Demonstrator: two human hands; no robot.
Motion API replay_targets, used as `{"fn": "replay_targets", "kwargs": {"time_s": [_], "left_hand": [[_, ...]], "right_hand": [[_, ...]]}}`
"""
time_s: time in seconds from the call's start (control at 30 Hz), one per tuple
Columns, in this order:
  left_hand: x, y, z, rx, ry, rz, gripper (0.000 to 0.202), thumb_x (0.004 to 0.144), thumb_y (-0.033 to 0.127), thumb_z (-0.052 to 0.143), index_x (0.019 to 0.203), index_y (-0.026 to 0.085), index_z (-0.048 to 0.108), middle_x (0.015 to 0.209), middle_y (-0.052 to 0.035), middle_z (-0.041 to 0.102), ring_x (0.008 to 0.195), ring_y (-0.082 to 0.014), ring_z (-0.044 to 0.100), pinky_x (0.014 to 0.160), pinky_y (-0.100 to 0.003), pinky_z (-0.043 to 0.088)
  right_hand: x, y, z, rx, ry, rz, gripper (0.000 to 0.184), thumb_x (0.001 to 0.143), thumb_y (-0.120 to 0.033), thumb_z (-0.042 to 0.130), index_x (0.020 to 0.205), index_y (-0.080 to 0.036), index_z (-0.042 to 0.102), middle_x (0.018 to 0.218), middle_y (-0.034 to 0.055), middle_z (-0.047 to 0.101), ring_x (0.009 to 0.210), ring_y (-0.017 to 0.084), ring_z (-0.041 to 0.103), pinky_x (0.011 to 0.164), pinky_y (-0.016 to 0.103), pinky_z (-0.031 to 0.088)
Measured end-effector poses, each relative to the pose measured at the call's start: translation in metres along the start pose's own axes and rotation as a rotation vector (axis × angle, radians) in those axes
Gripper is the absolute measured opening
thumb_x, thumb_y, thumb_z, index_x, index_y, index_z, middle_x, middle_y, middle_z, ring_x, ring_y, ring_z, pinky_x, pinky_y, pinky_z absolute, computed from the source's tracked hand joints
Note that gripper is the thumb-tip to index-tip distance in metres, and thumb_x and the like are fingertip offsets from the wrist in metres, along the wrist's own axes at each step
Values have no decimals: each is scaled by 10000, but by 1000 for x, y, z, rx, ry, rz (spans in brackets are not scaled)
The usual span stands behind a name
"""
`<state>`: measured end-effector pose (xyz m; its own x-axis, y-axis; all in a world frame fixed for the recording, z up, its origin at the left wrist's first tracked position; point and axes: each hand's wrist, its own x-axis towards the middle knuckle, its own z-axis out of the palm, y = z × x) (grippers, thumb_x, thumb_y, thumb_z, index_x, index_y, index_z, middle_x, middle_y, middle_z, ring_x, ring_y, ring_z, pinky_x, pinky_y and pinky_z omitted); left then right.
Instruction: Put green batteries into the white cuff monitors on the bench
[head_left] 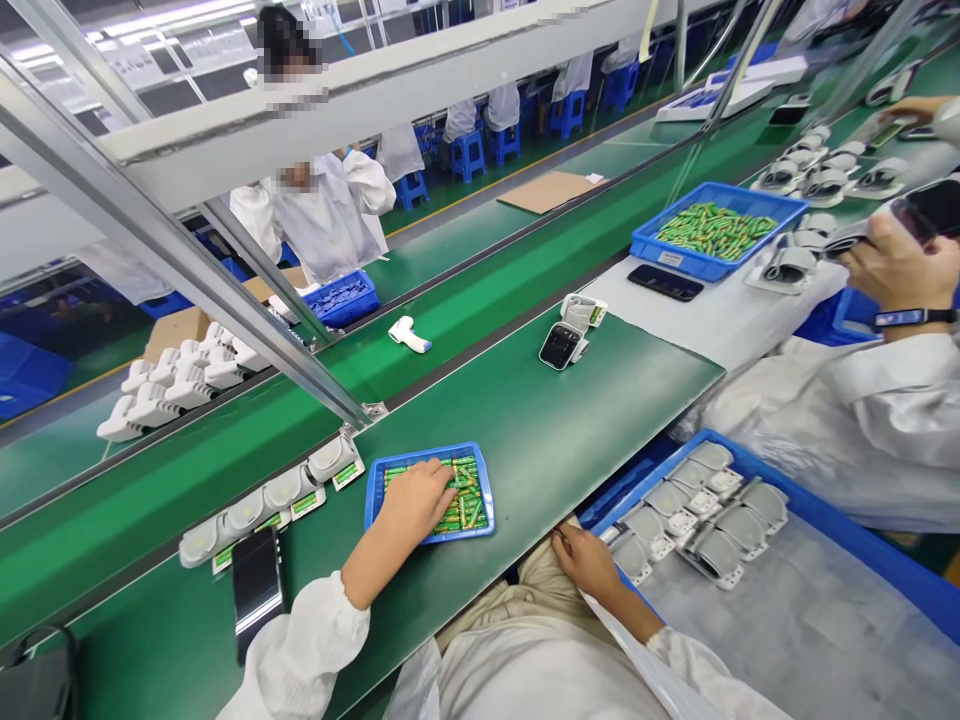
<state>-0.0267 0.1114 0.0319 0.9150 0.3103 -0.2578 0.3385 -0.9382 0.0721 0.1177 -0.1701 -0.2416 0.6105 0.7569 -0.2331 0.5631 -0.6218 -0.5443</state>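
Note:
My left hand [417, 498] is palm down over a shallow blue tray [486, 500] of green batteries [466, 478]. Its fingers curl down among the batteries, and the fingertips are partly hidden. Left of the tray, several wrist blood pressure monitors [285, 486] with grey cuffs stand in a row, their open compartments showing green batteries. Beyond the tray, another such monitor [562, 345] lies with its dark screen up. My right hand [589, 562] is low at the bench's front edge, over my lap. Its fingers are bent in, and whatever they may hold cannot be made out.
A black phone [258, 585] lies on the green bench [525, 430]. At right, a blue bin [847, 545] holds several monitors [697, 510]. Farther off are a larger battery tray [641, 245], a co-worker's hand [896, 265], a metal post [247, 300] and a white infrared thermometer [409, 335].

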Motion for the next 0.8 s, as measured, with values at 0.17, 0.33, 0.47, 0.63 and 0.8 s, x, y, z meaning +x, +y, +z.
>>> {"fn": "replay_targets", "kwargs": {"time_s": [0.17, 0.33, 0.47, 0.63, 0.8], "left_hand": [[6, 5, -1, -13, -26, -4, 183, 1049, 296, 577, 1094, 225, 740, 1113, -89, 702, 1056, -275, 709, 818, -340, 529], [2, 3, 4, -67, -3, -75, 260, 1071, 306, 513, 1051, 213, 755, 1125, -90, 737, 1093, -289, 720, 838, -356, 532], [-31, -2, 3, -167, 211, -280, 300, 1088, 346, 473, 1139, 225, 744, 1169, -70, 754, 1046, -265, 727, 791, -347, 523], [-98, -8, 13, -264, 515, -565, 319, 1089, 375, 453, 1117, 215, 728, 1034, -52, 747, 917, -239, 693, 766, -354, 495], [-129, -3, 35, -281, 542, -445, 286, 1091, 304, 464, 1115, 206, 731, 1103, -75, 762, 1033, -263, 668, 915, -407, 503]], "right_hand": [[-13, -15, -32, 194, 99, -258, 422, 1020, -358, 339, 969, -210, 731, 833, 109, 766, 760, 263, 742, 709, 347, 535], [19, -41, -154, 230, 592, -340, 320, 1065, -381, 453, 997, -226, 724, 848, 88, 745, 703, 217, 684, 730, 334, 559], [108, -46, -259, 152, 821, -172, 366, 1028, -469, 487, 1072, -182, 710, 1056, 143, 742, 997, 271, 696, 959, 399, 545], [207, -35, -278, 107, 655, 59, 648, 842, -633, 723, 1248, -129, 683, 1120, 182, 741, 1008, 324, 683, 937, 441, 531], [230, -32, -246, 190, 597, -55, 470, 871, -544, 663, 1140, -159, 683, 927, 111, 733, 872, 276, 675, 901, 416, 517]]}}
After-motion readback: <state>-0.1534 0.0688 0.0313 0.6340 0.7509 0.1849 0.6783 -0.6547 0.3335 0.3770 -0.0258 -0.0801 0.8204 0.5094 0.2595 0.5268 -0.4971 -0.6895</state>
